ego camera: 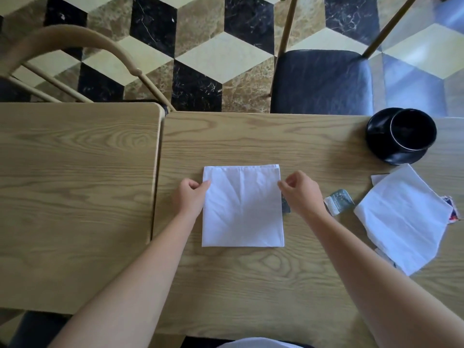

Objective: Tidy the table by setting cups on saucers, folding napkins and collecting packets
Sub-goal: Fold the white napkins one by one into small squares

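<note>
A white napkin [242, 207], folded into a square, lies flat in the middle of the wooden table [251, 141]. My left hand [191, 195] pinches its left edge near the top corner. My right hand [302, 193] pinches its right edge near the top. A dark packet peeks out under that right edge, mostly hidden by my hand. A black cup [413, 129] stands on a black saucer [376, 136] at the far right. A second white napkin [401, 219] lies unfolded at the right, over several packets. A teal packet [339, 200] lies between the two napkins.
A second wooden table [75, 184] abuts on the left with a narrow gap between. A chair with a dark blue seat [321, 81] stands beyond the far edge. A curved wooden chair back [75, 38] rises at the far left.
</note>
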